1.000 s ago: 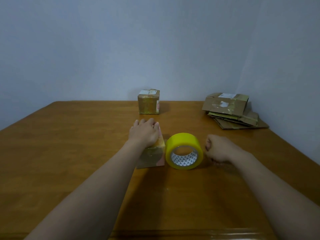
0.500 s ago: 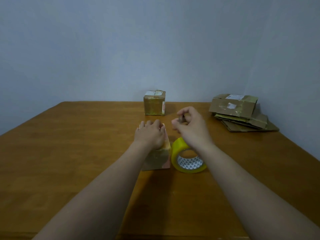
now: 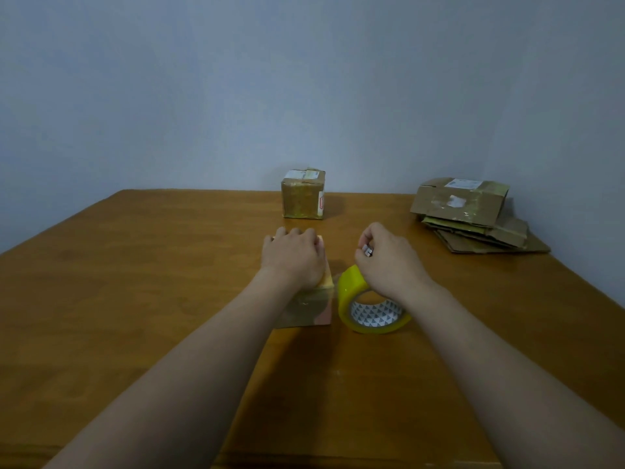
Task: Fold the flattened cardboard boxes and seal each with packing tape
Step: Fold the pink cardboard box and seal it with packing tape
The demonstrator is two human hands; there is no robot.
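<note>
Lifted off the table (image 3: 135, 299) since a second ago, my right hand (image 3: 389, 265) hovers over the tape roll (image 3: 348, 296), pinching a small white thing (image 3: 367, 250). Flattened boxes (image 3: 460, 204) wait at two o'clock and one sealed box (image 3: 302, 198) stands at twelve. My left hand (image 3: 294, 258), fingers together, presses the current box (image 3: 304, 309).

The left hand (image 3: 294, 258) lies over the small brown cardboard box (image 3: 304, 311), hiding most of its top, and its fingertips vanish past the box's 12 o'clock edge. The right hand (image 3: 389, 265) covers the 1 o'clock part of the yellow roll of packing tape (image 3: 350, 296) and pinches a tiny whitish thing (image 3: 367, 251) too small to name. At 12 o'clock the labels (image 3: 297, 174) on the taped cardboard cube (image 3: 301, 198) are unreadable, at 2 o'clock the stack of flattened brown cardboard boxes (image 3: 466, 204) hides its lower sheets, and both forearms (image 3: 203, 367) run off at 6 o'clock.
</note>
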